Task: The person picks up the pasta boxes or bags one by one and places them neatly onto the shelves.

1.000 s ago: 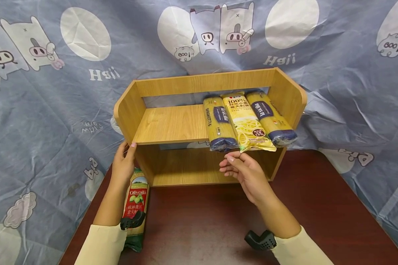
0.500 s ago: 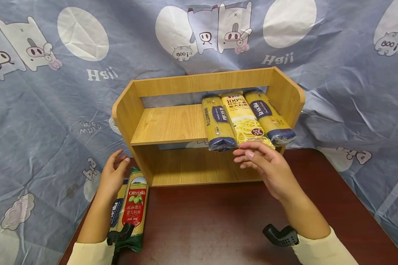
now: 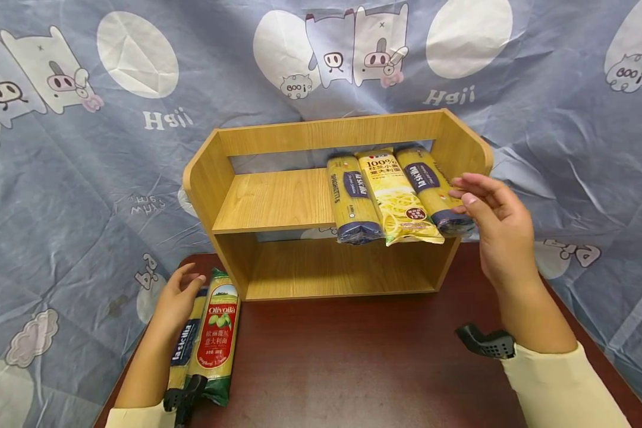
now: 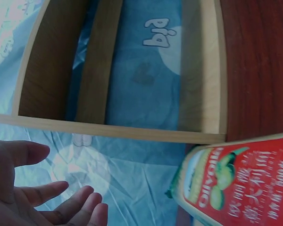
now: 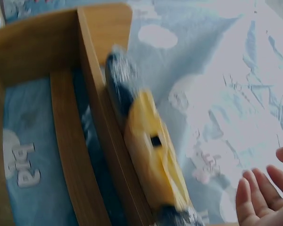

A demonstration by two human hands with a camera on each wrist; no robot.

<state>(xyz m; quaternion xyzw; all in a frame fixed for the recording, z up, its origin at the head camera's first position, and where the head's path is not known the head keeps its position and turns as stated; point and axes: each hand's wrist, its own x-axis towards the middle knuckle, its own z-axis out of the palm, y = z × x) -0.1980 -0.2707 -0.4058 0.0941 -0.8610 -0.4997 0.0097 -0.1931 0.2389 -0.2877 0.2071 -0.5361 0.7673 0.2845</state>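
Head view: left hand [image 3: 173,300], fingers loosely spread, is hovering beside a glossy red-labelled packet [image 3: 216,333]; forearm [image 3: 151,362] is hiding part of another pack [image 3: 185,343]. Right hand [image 3: 497,229], fingers loosely curved, is partly hiding a plastic-wrapped roll [image 3: 427,184] on the wooden shelf [image 3: 278,199].

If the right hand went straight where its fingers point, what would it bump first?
Probably the rightmost pasta pack on the upper shelf: in the head view, the right hand points at it. Depth is unclear, so the fingers might pass above it.
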